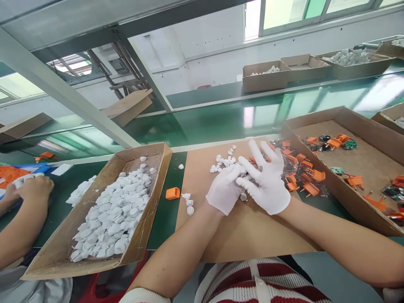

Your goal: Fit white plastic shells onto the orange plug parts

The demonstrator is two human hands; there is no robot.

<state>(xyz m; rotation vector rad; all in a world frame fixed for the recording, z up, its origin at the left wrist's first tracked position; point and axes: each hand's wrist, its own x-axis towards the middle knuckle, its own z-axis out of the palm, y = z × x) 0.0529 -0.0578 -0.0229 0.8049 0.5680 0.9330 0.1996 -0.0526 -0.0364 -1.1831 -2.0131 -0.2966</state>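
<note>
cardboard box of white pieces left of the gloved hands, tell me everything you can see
The long, shallow, open-topped box looks like brown cardboard, its walls scuffed. It stands slantwise on the green tabletop. Many rounded white pieces cover most of its floor. A smaller white heap lies beside its left wall.

White-gloved left hand, right hand likewise, orange plugs right of it, brown board beneath, green surface beyond, red-and-white striped sweater
</note>
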